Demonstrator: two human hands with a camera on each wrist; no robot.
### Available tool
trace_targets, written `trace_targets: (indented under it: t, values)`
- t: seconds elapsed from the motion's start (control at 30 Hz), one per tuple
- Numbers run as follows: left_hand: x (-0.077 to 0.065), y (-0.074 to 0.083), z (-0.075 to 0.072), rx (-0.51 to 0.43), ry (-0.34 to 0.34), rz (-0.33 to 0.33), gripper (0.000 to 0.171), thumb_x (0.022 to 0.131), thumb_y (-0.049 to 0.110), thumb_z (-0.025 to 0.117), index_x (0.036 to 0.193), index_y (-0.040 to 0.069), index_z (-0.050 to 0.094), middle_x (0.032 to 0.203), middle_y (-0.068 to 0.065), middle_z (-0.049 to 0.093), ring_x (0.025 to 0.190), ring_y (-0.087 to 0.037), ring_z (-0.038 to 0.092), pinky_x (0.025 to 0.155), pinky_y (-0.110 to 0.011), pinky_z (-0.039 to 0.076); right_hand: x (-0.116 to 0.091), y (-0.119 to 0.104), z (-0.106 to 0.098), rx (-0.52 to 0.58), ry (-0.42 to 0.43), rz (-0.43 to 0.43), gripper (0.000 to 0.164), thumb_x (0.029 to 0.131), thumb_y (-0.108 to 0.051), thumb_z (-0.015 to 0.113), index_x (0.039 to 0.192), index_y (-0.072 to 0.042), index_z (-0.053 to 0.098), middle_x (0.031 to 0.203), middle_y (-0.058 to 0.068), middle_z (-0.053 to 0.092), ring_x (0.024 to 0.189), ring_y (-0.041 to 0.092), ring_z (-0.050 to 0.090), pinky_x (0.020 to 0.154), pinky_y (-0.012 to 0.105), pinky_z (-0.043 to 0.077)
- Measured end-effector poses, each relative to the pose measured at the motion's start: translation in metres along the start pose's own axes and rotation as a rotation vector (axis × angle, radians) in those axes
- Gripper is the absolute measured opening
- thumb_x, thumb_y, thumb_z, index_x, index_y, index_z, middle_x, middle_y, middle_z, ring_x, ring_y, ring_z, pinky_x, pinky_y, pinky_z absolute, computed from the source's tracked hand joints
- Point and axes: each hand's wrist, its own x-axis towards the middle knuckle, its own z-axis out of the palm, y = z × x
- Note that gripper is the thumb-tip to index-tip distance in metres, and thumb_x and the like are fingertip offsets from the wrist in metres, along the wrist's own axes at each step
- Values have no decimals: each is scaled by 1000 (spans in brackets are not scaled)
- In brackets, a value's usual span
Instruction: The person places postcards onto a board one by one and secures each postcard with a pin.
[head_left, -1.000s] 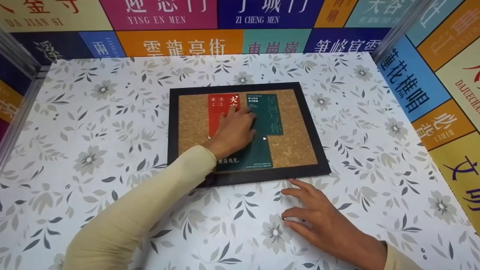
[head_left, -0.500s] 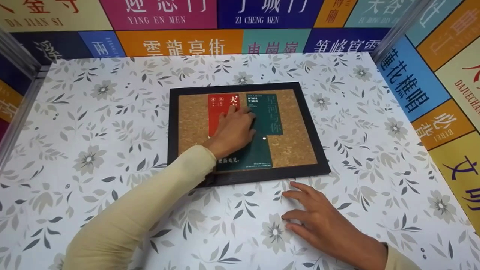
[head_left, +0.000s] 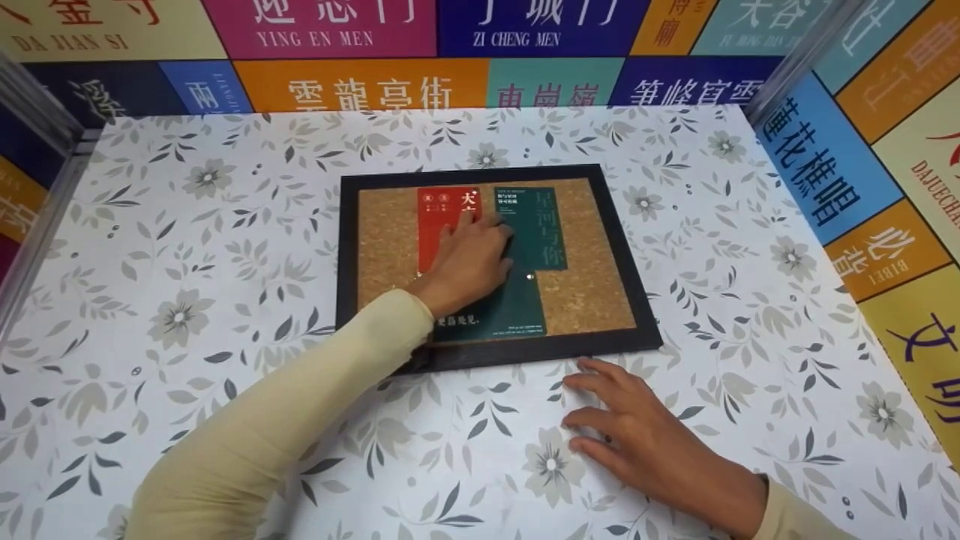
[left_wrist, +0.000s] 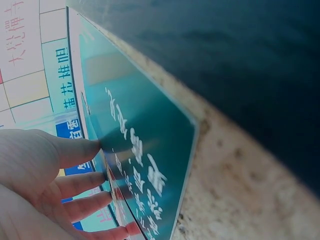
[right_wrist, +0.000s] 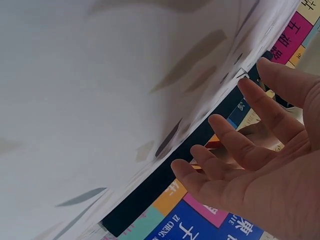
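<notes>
My left hand [head_left: 466, 262] lies over the corkboard, its fingers touching the paper cards. In the left wrist view its fingers [left_wrist: 80, 185] stretch straight beside a green card [left_wrist: 135, 125] with white writing. Beneath the hand show part of a red card [head_left: 429, 240], an upper green card [head_left: 551, 229] and lower green paper [head_left: 517, 311]. A small shiny pin [head_left: 530, 277] sits by the upper green card's lower edge. My right hand [head_left: 645, 442] hovers near the board's front edge, fingers spread and thumb apart. Whether anything tiny sits at its fingertips [right_wrist: 245, 82] is unclear.
The black frame [head_left: 630, 262] surrounds the cork [head_left: 592, 300] and lies on a white cloth [head_left: 225, 247] with grey flowers and leaves. Colourful lettered panels [head_left: 360, 82] rise behind it and to the right. A clear edge strip stands at each back corner.
A small shiny thing seen between my right thumb and forefinger a second ago is no longer plain there; those fingertips now stand slightly farther apart. My left hand has stayed put on the cards.
</notes>
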Motion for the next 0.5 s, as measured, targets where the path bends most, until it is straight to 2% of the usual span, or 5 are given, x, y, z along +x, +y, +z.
trace_targets:
  t: [0.1,0.33,0.5]
  values:
    - [-3,4,-4,8,-8,-1,47,110,24,68,153,5,64,162,-14,54,142,-40,47,118,-68,38,4,1,2,-10,2,-21,21,88,-11,92,102,-23,83,144,6,66,145,43,52,108,67,48]
    - [-2,5,-3,24,-13,-8,48,110,25,68,154,5,63,164,-15,53,144,-40,46,119,-68,38,8,1,7,-55,24,-65,20,84,-9,94,93,-22,81,140,7,68,141,43,56,107,64,50]
    - [-3,6,-5,40,-3,-3,47,109,25,69,152,5,65,160,-14,56,139,-39,49,112,-65,44,11,2,8,-53,53,-83,21,83,-8,95,90,-22,82,137,5,71,138,41,59,107,61,52]
